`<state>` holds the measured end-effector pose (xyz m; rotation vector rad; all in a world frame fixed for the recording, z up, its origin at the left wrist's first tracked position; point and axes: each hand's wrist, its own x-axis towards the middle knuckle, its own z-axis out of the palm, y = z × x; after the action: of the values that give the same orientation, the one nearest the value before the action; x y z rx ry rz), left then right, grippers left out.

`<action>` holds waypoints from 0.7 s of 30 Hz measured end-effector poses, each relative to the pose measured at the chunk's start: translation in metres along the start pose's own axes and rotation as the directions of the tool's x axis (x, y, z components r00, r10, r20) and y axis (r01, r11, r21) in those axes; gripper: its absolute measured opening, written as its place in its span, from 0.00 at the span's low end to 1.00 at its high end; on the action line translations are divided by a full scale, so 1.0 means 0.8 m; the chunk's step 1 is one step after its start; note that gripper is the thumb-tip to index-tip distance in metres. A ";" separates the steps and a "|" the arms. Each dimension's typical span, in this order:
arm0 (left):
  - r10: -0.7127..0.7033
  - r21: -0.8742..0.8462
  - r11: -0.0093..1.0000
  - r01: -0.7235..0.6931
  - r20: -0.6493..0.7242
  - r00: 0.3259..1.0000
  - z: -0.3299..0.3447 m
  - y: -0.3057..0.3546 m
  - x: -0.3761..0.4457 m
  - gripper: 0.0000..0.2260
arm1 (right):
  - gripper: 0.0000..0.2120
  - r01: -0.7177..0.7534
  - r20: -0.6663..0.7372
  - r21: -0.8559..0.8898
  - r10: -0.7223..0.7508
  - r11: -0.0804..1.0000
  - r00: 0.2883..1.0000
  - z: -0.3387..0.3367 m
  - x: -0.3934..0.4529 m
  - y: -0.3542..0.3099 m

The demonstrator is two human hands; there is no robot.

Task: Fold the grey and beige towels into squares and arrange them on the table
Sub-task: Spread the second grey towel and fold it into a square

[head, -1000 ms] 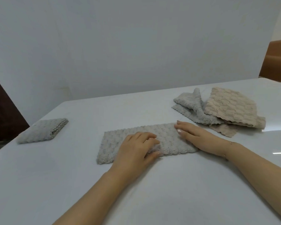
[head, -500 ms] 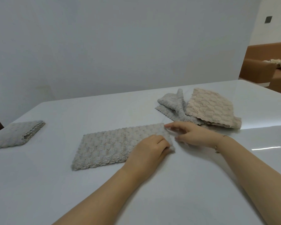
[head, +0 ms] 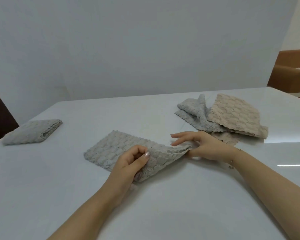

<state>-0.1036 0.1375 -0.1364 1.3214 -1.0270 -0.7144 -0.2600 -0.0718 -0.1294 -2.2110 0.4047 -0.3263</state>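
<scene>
Towelling of a soft, bubbly weave makes up the grey towel (head: 121, 149), a long strip folded double with scalloped edges, lying near the middle of the white table (head: 163, 205). Its left half rests flat on the glossy tabletop, while its right end is raised clear of the surface and sags in a shallow curve between the two hands.

The left hand (head: 130, 163) grips the near corner of that raised end, fingers curled beneath the cloth and the thumb (its nail glittery) pressed on top. The right hand (head: 203, 147) pinches the far corner of the same end, which meets the hand at the thumb side; its forefinger and middle finger stretch loosely leftward above the fabric. A thin bracelet (head: 234, 158) circles the right wrist.

To the left of the grey towel, well apart, sits a folded grey towel (head: 33, 131), a thick, squarish pad whose layered edges face right. Beyond the right hand lies a loose heap: a crumpled grey towel (head: 196, 113), and overlapping its right side a beige towel (head: 232, 115) of the same pebbled texture, partly doubled over with a wavy hem.
</scene>
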 end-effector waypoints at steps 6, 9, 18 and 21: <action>-0.137 -0.273 0.957 0.097 -0.132 0.982 -0.028 0.001 -0.019 0.11 | 0.13 0.042 0.047 0.339 -0.061 0.940 0.997 0.021 -0.004 -0.019; -0.184 -0.312 0.943 0.114 -0.206 0.961 -0.038 -0.004 -0.025 0.09 | 0.12 0.032 0.031 0.436 -0.051 0.899 0.998 0.028 -0.005 -0.026; -0.071 -0.127 0.991 0.043 -0.227 0.971 -0.040 0.002 -0.049 0.19 | 0.06 0.066 -0.070 0.521 -0.035 0.851 0.997 0.051 -0.002 -0.047; 0.001 -0.011 1.000 -0.004 -0.307 0.952 -0.039 0.000 -0.046 0.13 | 0.08 0.074 -0.100 0.545 -0.023 0.835 0.995 0.056 0.000 -0.054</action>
<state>-0.0909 0.1839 -0.1415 1.3710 -0.7719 -0.4913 -0.2361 -0.0147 -0.1231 -1.6440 0.2583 -0.5030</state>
